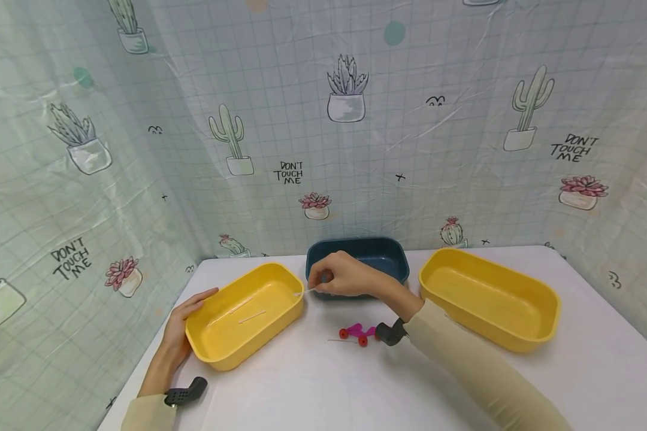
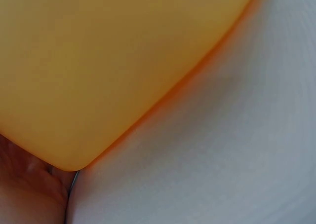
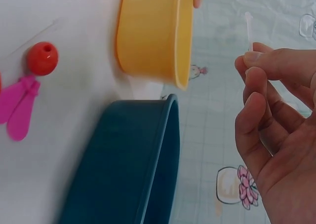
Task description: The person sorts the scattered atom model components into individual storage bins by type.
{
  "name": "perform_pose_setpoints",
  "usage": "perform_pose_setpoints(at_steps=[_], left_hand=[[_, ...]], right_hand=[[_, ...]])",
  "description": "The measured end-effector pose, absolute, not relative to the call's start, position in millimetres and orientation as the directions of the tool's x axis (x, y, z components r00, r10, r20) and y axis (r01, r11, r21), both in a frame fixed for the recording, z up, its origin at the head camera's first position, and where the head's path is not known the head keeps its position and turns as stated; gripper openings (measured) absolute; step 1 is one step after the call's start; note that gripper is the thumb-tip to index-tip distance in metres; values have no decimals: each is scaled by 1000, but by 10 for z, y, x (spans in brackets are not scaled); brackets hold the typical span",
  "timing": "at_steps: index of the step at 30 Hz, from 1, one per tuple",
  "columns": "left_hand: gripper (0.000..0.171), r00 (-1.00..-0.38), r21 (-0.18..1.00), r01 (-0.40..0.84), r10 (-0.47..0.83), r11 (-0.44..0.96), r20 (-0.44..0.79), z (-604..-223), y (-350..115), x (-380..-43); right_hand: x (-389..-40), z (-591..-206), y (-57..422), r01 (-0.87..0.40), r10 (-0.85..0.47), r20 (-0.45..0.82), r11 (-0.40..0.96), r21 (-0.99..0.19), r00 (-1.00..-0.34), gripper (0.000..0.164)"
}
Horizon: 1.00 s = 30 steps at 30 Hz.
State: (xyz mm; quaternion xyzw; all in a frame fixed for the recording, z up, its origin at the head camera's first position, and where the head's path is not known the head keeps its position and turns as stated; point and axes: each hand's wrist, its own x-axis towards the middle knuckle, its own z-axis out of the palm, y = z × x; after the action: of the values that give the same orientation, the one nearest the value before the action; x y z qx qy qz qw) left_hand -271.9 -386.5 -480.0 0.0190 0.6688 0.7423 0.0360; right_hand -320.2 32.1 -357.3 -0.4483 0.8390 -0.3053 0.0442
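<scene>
My right hand [image 1: 346, 274] pinches a thin white cotton swab [image 3: 249, 30] between thumb and forefinger. In the head view the swab's tip overlaps the right end of the left yellow bin [image 1: 248, 350]. Two more swabs lie on this bin's floor, one a white swab [image 1: 252, 316], the other a paler swab [image 1: 241, 305]. My left hand [image 1: 182, 320] lies against the bin's outer left side, its fingers extended along the wall near the rim. Only a bit of the left palm [image 2: 29, 184] shows in the left wrist view, under the bin's corner.
A dark blue bin [image 3: 123, 150] stands behind my right hand. Another yellow bin [image 1: 517, 335] is at the right. On the white table [image 1: 302, 395], red beads [image 3: 42, 58], flat pink pieces [image 3: 20, 110] and a thin swab-like stick [image 1: 342, 341] lie near the right wrist. Patterned cloth [image 1: 356, 149] hangs behind.
</scene>
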Motion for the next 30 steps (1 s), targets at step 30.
perform_pose_setpoints(at_steps=[30], left_hand=[[48,-998,993,-34,57,-113,-28,-4740,-3842,-2665]], right_hand=[[-3464,-3640,-419,-666,-813,109,383,-640,-572,11]])
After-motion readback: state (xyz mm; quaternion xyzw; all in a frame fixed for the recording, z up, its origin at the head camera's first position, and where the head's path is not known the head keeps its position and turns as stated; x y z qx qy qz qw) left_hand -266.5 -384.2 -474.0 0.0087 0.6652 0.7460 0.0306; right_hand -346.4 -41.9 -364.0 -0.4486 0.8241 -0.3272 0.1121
